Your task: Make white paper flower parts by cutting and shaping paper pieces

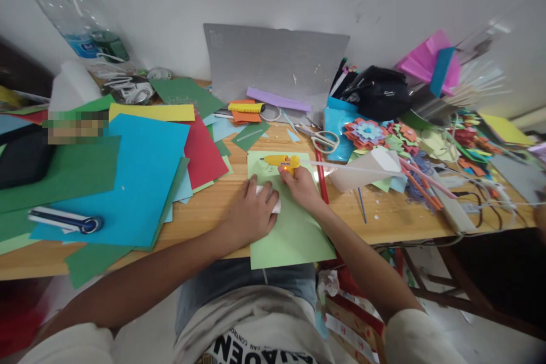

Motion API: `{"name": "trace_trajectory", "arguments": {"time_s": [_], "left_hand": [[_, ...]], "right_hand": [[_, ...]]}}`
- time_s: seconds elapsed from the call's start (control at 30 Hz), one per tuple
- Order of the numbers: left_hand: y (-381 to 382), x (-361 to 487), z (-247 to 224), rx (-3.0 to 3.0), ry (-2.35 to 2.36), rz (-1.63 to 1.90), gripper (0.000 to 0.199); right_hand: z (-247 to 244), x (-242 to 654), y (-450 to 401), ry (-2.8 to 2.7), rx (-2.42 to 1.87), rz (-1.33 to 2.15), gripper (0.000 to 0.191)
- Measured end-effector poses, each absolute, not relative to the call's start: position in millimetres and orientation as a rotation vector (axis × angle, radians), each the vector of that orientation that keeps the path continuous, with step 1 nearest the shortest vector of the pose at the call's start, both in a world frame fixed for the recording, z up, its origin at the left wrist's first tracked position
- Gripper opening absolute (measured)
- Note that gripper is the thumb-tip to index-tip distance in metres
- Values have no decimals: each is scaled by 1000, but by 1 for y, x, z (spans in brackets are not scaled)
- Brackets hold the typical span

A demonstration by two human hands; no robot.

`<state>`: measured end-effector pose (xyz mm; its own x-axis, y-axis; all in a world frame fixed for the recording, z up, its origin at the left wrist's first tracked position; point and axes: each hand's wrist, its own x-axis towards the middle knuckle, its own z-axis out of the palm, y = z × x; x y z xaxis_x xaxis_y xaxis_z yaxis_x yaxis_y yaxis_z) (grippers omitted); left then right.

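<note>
My right hand (301, 183) is closed round the handle of a yellow hot glue gun (279, 161), whose nozzle points left above a light green sheet of paper (290, 239). A long clear glue stick (341, 166) juts from the gun's back end to the right. A small orange light glows on the gun. Small dark marks show on the sheet beneath the nozzle. My left hand (251, 213) rests over a crumpled white piece (275, 205), perhaps tissue, with its fingers curled on it against the sheet.
Coloured paper sheets (145, 170) and a blue-and-white stapler (63, 219) lie at left. Scissors (324, 141) and a yellow cutter (246, 107) lie toward the back, before a grey board (273, 62). Paper flowers (367, 133) and a black pouch (384, 94) crowd the right.
</note>
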<state>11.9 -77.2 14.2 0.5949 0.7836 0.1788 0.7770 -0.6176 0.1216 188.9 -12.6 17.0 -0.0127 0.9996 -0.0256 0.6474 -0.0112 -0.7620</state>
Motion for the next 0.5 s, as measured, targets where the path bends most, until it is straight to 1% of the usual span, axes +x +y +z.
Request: {"name": "trace_trajectory", "arguments": {"time_s": [0.5], "left_hand": [[-77,13,14,2781,1371,346,40]], "right_hand": [[14,188,-12,-1746,-1701,771,43]]}}
